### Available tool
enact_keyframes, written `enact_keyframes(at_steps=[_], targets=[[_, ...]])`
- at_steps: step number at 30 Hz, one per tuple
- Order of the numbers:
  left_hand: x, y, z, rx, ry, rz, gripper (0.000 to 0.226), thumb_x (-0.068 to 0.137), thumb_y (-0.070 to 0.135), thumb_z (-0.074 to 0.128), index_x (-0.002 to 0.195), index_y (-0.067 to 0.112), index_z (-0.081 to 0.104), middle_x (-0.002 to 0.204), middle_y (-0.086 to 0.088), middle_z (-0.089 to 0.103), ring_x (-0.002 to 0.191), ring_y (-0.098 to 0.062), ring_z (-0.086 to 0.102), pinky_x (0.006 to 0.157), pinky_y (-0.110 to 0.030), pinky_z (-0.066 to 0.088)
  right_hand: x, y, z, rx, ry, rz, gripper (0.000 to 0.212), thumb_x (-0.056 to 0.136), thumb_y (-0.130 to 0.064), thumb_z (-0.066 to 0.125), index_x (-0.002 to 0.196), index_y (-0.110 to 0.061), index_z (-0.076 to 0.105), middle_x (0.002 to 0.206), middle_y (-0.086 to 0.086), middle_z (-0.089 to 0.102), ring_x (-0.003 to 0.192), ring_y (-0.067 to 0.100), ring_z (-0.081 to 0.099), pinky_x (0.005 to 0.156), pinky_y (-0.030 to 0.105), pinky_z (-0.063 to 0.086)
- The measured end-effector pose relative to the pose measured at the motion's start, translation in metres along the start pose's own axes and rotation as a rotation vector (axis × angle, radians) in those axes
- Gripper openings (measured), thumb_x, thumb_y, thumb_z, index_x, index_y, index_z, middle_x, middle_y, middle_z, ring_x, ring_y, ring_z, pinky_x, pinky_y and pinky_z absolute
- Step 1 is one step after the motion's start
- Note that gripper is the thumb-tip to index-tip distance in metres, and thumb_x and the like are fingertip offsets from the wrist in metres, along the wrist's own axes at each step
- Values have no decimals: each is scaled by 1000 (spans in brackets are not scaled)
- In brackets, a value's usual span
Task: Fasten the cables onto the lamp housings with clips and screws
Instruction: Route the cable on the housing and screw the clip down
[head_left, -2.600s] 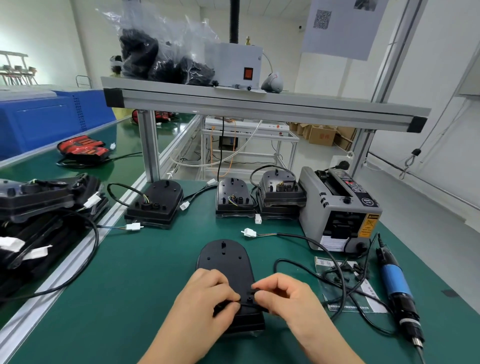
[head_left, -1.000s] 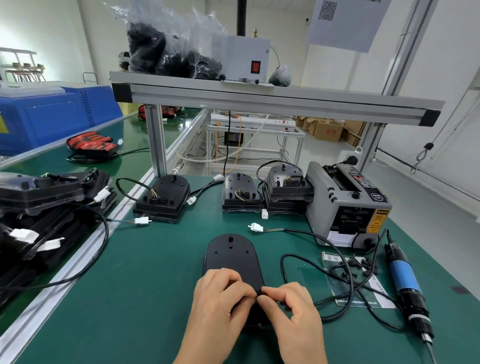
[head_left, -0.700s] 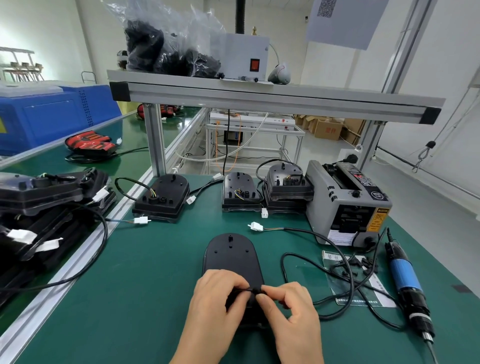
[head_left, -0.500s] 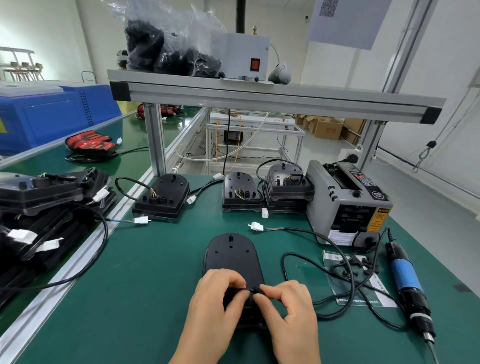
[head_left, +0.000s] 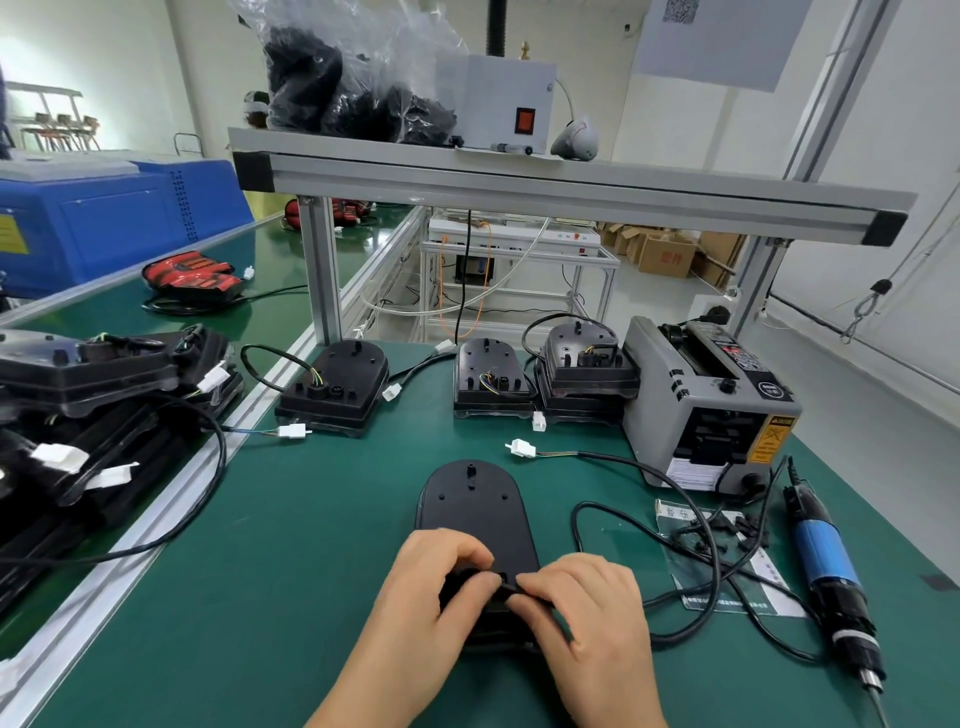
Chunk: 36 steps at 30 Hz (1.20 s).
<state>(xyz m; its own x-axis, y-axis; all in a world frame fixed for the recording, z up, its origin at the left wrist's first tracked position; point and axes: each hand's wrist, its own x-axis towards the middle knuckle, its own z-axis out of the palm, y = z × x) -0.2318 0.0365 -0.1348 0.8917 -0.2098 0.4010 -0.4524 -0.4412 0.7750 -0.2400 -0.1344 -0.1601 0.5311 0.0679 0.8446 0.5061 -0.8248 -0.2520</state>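
Fingers (head_left: 467, 584) of the left hand (head_left: 431, 597) and right hand (head_left: 587, 613) pinch together on the thin black cable (head_left: 691, 519) at the near end of the black oval plastic lamp housing (head_left: 475, 512), at 6 o'clock on the green surface (head_left: 291, 545). The cable is being seated; clipping likely follows, then the blue electric screwdriver (head_left: 826, 558) at 4 o'clock.

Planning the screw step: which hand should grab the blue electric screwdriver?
Probably the right hand: the blue electric screwdriver lies on its side of the black lamp housing, while the left hand steadies it.
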Motion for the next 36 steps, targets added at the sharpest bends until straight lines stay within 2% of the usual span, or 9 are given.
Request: enact_keyframes(at_steps=[4,8,12,17,23,28,30,33,36], targets=[[3,-1,-3,99,-126,23,9,93,29,55,91,34,61,101,30,46,113,3,36,88,-4,28,-3,1,1,75,-26,4,20,82,-29,61,79,-15,76,81,-8,68,83,7,56,75,28,41],[3,-1,-7,93,-138,40,7,88,23,63,87,30,63,95,24,52,108,1,41,87,-7,30,-1,-2,-3,212,-146,168,9,76,-25,67,81,-22,74,85,-20,66,88,-2,56,78,25,40],[5,1,-9,106,-175,47,8,86,21,66,84,29,65,94,22,52,102,1,43,84,-8,31,3,-5,-5,324,-258,247,9,71,-16,72,78,-21,72,86,-20,66,88,4,59,78,31,44],[3,-5,-12,-27,-139,-90,17,84,24,67,90,36,57,99,24,59,102,4,53,88,-15,41,8,-9,-7,353,-285,304,7,74,-20,71,79,-23,74,83,-20,64,88,5,58,77,29,47],[2,-10,-11,-4,-127,43,26,84,11,66,74,33,55,98,21,60,99,-5,57,82,-11,40,6,-11,-7,391,-266,313,9,72,-16,72,79,-22,74,82,-16,64,86,6,58,76,23,47],[0,-13,-8,41,-107,123,15,79,22,66,85,30,56,97,18,58,95,-8,57,81,-17,43,3,-13,-5,344,-230,257,9,73,-15,72,80,-21,74,81,-17,63,85,4,55,74,19,45],[-3,-13,-4,35,-70,140,14,78,29,68,91,33,61,96,18,58,94,-6,58,85,-16,43,2,-14,-4,341,-210,260,8,74,-17,72,79,-22,74,82,-17,61,85,4,55,73,18,45],[-6,-16,1,57,22,198,14,77,26,70,89,32,67,94,20,60,94,-1,59,94,-13,40,2,-15,-4,349,-221,308,10,74,-18,72,81,-25,74,82,-14,58,85,5,54,72,17,43],[-4,-17,2,139,62,282,7,80,26,69,84,30,65,92,19,60,88,-4,60,80,-22,48,3,-14,-8,400,-282,367,13,75,-17,72,81,-28,76,83,-13,60,90,5,54,76,14,42]])
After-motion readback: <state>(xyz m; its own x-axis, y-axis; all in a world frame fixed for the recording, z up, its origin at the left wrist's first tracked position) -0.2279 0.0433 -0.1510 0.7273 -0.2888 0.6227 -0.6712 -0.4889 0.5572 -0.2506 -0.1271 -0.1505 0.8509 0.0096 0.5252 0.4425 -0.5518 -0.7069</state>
